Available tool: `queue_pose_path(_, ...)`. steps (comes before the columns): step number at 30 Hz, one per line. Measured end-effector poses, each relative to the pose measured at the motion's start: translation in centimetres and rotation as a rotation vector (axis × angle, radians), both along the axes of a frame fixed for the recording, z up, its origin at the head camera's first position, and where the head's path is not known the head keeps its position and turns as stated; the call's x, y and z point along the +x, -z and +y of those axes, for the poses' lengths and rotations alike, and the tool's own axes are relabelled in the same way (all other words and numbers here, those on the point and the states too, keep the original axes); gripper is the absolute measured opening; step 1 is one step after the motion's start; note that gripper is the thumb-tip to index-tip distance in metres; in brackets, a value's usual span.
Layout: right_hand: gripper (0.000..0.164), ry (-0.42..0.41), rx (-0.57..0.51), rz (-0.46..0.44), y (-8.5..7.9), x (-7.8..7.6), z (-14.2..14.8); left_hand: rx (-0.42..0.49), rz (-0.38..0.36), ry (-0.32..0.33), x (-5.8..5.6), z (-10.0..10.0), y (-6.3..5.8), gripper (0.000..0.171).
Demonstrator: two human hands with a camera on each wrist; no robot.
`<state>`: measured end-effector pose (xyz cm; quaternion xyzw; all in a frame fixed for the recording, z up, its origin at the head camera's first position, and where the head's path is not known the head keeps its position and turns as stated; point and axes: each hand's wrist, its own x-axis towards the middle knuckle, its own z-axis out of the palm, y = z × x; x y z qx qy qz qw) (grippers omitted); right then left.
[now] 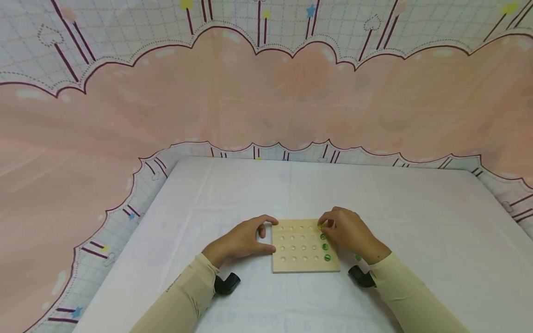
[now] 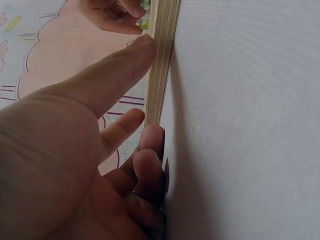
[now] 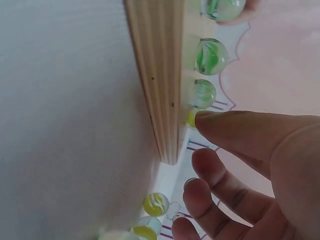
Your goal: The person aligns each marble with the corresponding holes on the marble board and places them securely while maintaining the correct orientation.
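Observation:
A light wooden board (image 1: 293, 268) with rows of round hollows lies flat on the table. Three green-swirled marbles (image 1: 325, 247) sit in hollows along its right-hand column. At the far end of that column, my right hand (image 1: 354, 233) pinches a yellow marble (image 3: 191, 118) between thumb and fingertips, down at the board surface. The right thumb (image 3: 235, 127) covers part of this marble. My left hand (image 1: 243, 238) touches the board's left edge, with the thumb nearer me and the index finger at the far corner. The other left fingers are bent loosely beside the board.
Loose marbles, among them a yellow-swirled one (image 3: 156, 204), rest on the table beyond the right fingers. Another marble (image 1: 358, 257) shows beneath the right wrist. A black wrist camera (image 1: 227, 283) hangs by each sleeve. Patterned cloth (image 1: 266, 101) rises behind the white table (image 1: 233, 189).

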<state>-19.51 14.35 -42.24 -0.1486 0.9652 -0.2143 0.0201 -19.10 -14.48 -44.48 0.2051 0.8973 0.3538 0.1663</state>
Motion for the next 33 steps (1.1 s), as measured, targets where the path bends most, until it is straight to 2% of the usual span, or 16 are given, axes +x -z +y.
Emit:
queue_pose_path(10,0.018,0.038,-0.014,-0.008,-0.8,0.6,1.2,-0.013,0.014,-0.004,0.3,0.0,-0.3,0.062)
queue_pose_path(20,0.016,0.029,0.004,0.047,-0.7,0.8,3.3,-0.021,0.028,-0.026,0.4,0.0,-0.1,0.065)
queue_pose_path(33,0.018,0.095,0.019,0.015,-0.7,0.6,5.2,-0.02,0.022,-0.02,0.3,0.3,-0.1,0.068)
